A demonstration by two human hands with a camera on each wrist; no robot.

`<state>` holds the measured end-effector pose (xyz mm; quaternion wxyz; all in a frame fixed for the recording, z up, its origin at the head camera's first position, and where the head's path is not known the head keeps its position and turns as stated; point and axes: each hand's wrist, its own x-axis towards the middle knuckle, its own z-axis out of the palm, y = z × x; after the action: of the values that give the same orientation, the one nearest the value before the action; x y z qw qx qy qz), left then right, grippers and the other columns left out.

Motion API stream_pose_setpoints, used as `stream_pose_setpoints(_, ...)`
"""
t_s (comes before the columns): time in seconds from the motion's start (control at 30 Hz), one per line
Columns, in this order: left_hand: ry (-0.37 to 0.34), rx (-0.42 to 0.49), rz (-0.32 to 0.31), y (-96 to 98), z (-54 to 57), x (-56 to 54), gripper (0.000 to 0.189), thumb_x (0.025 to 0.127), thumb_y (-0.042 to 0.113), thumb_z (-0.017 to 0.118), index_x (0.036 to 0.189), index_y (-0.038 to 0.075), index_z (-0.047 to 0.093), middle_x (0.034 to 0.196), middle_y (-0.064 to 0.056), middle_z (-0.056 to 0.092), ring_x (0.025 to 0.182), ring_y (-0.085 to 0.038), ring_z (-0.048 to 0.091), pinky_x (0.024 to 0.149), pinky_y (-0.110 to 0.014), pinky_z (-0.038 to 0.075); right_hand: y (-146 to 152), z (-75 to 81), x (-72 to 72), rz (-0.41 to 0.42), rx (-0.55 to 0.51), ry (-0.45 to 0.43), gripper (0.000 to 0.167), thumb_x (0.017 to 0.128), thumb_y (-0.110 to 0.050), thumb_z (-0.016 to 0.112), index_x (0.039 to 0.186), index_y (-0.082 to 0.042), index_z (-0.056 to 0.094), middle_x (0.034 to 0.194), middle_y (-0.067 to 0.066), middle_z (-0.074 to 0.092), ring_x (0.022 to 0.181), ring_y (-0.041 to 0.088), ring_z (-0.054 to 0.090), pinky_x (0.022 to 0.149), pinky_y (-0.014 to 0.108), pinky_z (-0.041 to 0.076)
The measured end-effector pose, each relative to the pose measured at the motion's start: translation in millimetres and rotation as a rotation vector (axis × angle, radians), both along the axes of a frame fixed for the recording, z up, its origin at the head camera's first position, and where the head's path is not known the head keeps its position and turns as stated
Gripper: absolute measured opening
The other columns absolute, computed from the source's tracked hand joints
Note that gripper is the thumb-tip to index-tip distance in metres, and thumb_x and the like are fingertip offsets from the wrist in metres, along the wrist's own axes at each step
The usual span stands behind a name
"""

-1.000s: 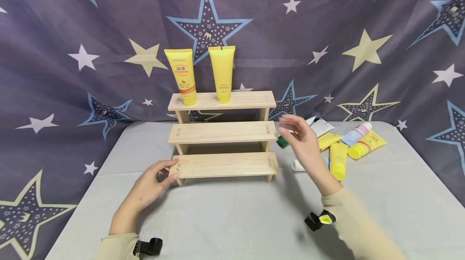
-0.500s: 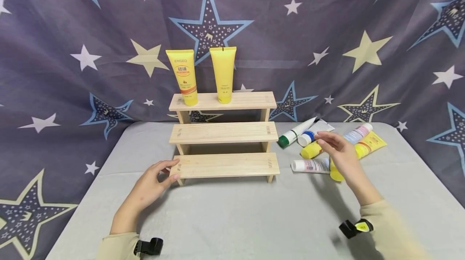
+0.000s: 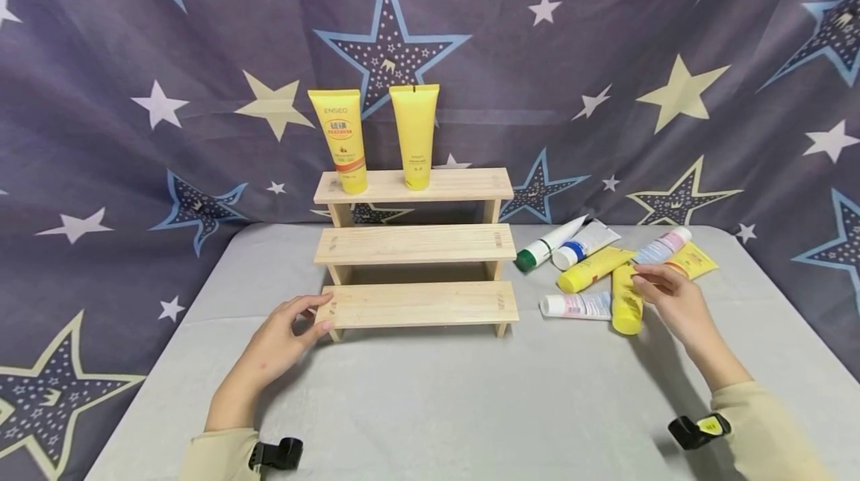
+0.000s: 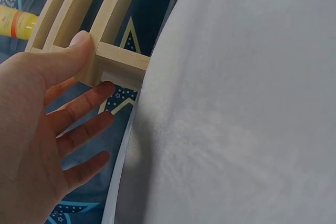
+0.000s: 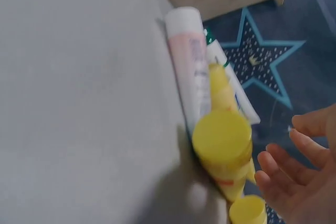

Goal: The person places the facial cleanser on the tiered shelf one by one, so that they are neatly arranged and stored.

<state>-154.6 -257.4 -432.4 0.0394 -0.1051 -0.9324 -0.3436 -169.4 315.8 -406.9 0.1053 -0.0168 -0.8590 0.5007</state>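
A three-tier wooden display rack [image 3: 416,305] stands on the table. My left hand [image 3: 278,346] holds the left end of its lowest step, thumb at the front corner; in the left wrist view the other fingers spread beside the wood. Two yellow squeeze tubes stand upright on the top step: a labelled tube [image 3: 343,141] at the left and a plainer tube [image 3: 414,137] beside it. My right hand [image 3: 678,309] hovers beside a lying yellow tube [image 3: 628,309], fingers loosely bent. The right wrist view shows a gap between these fingers and the yellow tube's cap [image 5: 222,139].
Right of the rack lie a green-capped white tube [image 3: 549,244], a blue-capped tube [image 3: 586,243], another yellow tube [image 3: 594,269], a pink-and-white tube [image 3: 578,306], a blue-pink tube [image 3: 661,245] and a partly hidden yellow tube [image 3: 695,261]. A starry curtain [image 3: 470,55] hangs behind.
My right hand has moved from the rack's right side, rightward and down over the pile, to beside the lying yellow tube. The left hand stays at the lowest step.
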Motion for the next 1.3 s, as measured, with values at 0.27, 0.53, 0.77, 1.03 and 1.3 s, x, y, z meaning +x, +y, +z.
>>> stream_pose_setpoints(0.27, -0.018, -0.002, 0.017, 0.3, 1.8, 0.9, 0.052, 0.094, 0.037, 0.068, 0.138, 0.012, 0.058, 0.134, -0.013, 0.059, 0.112, -0.031, 0.056, 0.099, -0.057, 0.04, 15.4, -10.7, -2.8, -0.073, 0.052, -0.136, 0.046, 0.101, -0.019, 0.057, 0.13, 0.016, 0.051, 0.092, -0.009, 0.064, 0.075, -0.004, 0.06, 0.066, 0.019, 0.053)
stream_pose_setpoints(0.53, -0.023, -0.002, 0.024, -0.3, 2.8, 0.2, 0.052, 0.094, 0.038, 0.068, 0.139, 0.012, 0.058, 0.135, -0.014, 0.058, 0.113, -0.031, 0.056, 0.099, -0.056, 0.04, 20.6, -17.5, -9.6, -0.026, 0.076, -0.272, 0.055, 0.103, -0.023, 0.051, 0.135, 0.02, 0.041, 0.117, 0.028, 0.06, 0.075, -0.005, 0.057, 0.068, 0.019, 0.054)
stream_pose_setpoints(0.77, -0.021, -0.001, 0.018, -0.5, 4.7, -0.2, 0.053, 0.094, 0.039, 0.067, 0.139, 0.012, 0.058, 0.135, -0.015, 0.058, 0.113, -0.032, 0.056, 0.099, -0.058, 0.039, 21.2, -20.0, -13.4, -0.026, 0.061, -0.353, 0.065, 0.104, -0.031, 0.05, 0.139, 0.022, 0.034, 0.105, 0.017, 0.064, 0.072, -0.003, 0.058, 0.067, 0.02, 0.054)
stream_pose_setpoints(1.03, -0.009, -0.003, 0.007, -0.4, 1.6, -0.9, 0.052, 0.094, 0.038, 0.068, 0.138, 0.012, 0.058, 0.135, -0.013, 0.058, 0.112, -0.031, 0.057, 0.099, -0.057, 0.04, 14.6, -18.4, -16.6, -0.079, 0.082, -0.441, 0.082, 0.1, -0.044, 0.053, 0.141, 0.023, 0.028, 0.106, 0.021, 0.057, 0.071, 0.006, 0.058, 0.065, 0.023, 0.053)
stream_pose_setpoints(1.3, -0.017, -0.006, 0.012, -1.0, -0.8, 0.2, 0.052, 0.094, 0.039, 0.068, 0.139, 0.013, 0.058, 0.135, -0.013, 0.058, 0.113, -0.031, 0.056, 0.099, -0.057, 0.04, 8.1, -17.4, -16.6, -0.087, 0.157, -0.484, 0.075, 0.092, -0.058, 0.06, 0.121, 0.01, 0.049, 0.096, 0.012, 0.054, 0.084, 0.019, 0.05, 0.065, 0.027, 0.046)
